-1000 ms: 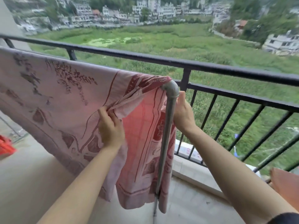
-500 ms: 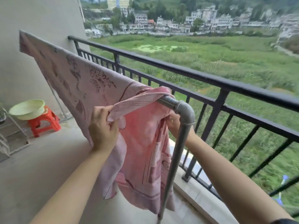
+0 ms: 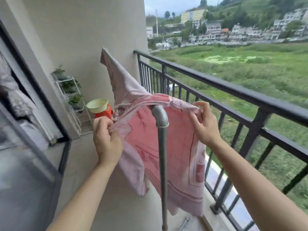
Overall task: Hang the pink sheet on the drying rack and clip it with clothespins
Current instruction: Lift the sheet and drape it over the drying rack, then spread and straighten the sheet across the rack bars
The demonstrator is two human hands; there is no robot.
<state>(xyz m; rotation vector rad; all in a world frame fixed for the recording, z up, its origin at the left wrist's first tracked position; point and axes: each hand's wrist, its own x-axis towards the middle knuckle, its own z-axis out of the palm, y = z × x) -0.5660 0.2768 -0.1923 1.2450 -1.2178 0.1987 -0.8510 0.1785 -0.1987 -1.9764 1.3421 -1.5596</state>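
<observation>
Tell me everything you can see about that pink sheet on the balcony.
The pink sheet is thin woven cloth, pale pink outside with a deeper red-pink printed face and darker border lines. It is draped over the grey metal drying rack, running along the bar toward the wall and hanging down both sides at the pipe elbow, bunched and wrinkled there. The left hand grips a gathered fold on one side; the right hand pinches its edge on the other. No clothespins show on it.

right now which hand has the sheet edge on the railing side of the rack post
The right hand. It pinches the pink sheet between the grey rack post and the black railing; the left hand grips it on the wall side.
</observation>
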